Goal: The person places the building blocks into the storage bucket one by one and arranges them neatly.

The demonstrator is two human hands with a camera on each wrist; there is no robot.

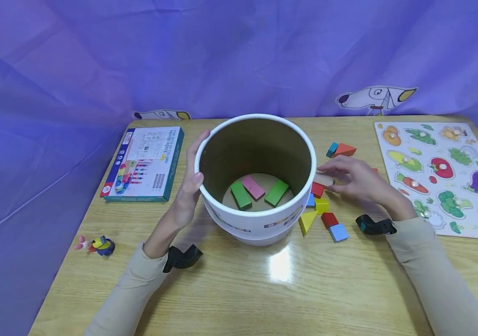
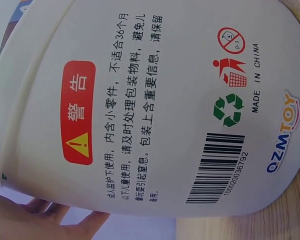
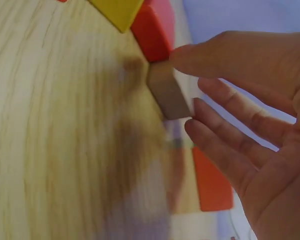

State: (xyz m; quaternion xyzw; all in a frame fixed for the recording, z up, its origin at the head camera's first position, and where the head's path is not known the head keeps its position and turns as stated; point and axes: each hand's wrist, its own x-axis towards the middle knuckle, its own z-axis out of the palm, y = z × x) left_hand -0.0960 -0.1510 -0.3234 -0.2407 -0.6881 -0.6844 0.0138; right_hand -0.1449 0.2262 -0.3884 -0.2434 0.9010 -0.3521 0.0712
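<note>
A white bucket [image 1: 239,220] stands upright mid-table. Two green blocks [image 1: 277,192] and a pink block [image 1: 253,187] lie on its floor. My left hand [image 1: 186,191] holds the bucket by its left side, thumb at the rim. Printed labels and a barcode cover the bucket wall [image 2: 160,100] in the left wrist view. To the right of the bucket, my right hand [image 1: 358,182] pinches a plain wooden block [image 3: 170,92] between thumb and fingers. A red block [image 1: 317,189] touches it or lies close by. An orange-red block [image 3: 212,180] lies below the fingers in the right wrist view.
Yellow blocks [image 1: 322,205], a dark red block [image 1: 329,220] and a light blue block [image 1: 338,232] lie right of the bucket. Behind are a teal block [image 1: 332,149] and a triangle [image 1: 345,149]. A vegetable puzzle board [image 1: 425,154], a boxed toy [image 1: 144,163] and small figures [image 1: 102,245] flank them.
</note>
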